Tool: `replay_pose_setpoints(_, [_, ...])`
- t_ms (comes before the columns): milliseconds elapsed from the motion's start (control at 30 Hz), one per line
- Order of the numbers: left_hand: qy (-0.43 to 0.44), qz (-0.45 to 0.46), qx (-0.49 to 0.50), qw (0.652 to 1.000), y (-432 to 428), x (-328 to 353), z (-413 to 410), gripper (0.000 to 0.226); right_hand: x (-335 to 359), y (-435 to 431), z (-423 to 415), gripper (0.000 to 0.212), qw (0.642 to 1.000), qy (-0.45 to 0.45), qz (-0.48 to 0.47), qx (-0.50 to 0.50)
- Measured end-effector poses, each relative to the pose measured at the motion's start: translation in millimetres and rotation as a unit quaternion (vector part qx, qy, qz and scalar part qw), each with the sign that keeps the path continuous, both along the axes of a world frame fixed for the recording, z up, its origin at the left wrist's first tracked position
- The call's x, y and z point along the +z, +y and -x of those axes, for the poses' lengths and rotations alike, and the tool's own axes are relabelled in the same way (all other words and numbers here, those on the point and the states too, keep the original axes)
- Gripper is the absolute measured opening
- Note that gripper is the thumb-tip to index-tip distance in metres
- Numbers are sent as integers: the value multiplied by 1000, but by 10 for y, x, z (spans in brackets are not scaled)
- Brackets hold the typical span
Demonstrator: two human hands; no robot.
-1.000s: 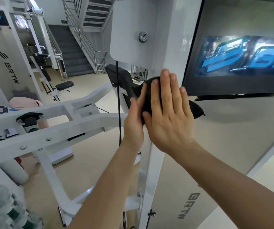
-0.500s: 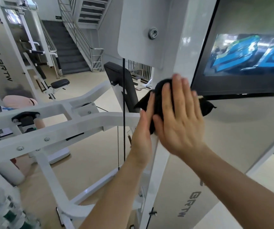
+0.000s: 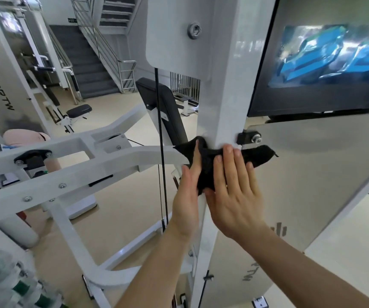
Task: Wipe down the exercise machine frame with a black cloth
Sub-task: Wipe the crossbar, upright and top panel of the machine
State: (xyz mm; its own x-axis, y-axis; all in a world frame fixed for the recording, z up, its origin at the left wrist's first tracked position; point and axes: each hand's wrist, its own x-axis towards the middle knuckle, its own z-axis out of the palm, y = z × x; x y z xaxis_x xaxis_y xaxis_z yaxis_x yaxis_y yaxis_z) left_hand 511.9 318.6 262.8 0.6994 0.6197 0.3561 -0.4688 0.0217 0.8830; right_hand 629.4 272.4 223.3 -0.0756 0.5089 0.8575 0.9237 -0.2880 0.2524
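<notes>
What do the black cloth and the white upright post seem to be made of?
Black cloth: soft fabric, perhaps microfibre, matte; it creases and drapes. White post: probably painted or powder-coated metal, glossy; it shows highlights and carries a bolted bracket.

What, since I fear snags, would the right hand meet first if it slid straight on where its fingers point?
Mostly bare white post lies ahead of the right hand and black cloth. Its little-finger side would likely catch the black bolted bracket first.

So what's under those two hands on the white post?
A black cloth, pressed flat against the white post by the left hand and right hand; its ends stick out on both sides. The post surface beneath the cloth is covered, so unseen.
</notes>
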Motion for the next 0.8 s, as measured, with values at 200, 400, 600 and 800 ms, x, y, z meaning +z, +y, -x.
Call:
replay_pose_setpoints(200, [-44, -50, -19, 998, 109, 271, -62, 71, 296, 138, -138, 71, 997, 2, -65, 32])
replay_pose_setpoints(400, [2, 3, 8, 1000, 30, -341, -96, 64, -357, 120, -225, 68, 998, -1, -45, 38])
replay_pose_setpoints(600, [-2, 35, 14, 999, 70, -347, -120, 64, -429, 143, -162, 70, 998, 9, -48, 34])
replay_pose_setpoints(800, [-38, 58, 147, 987, 289, -174, -261, 42, -366, 265, -147, 71, 994, 34, -97, 46])
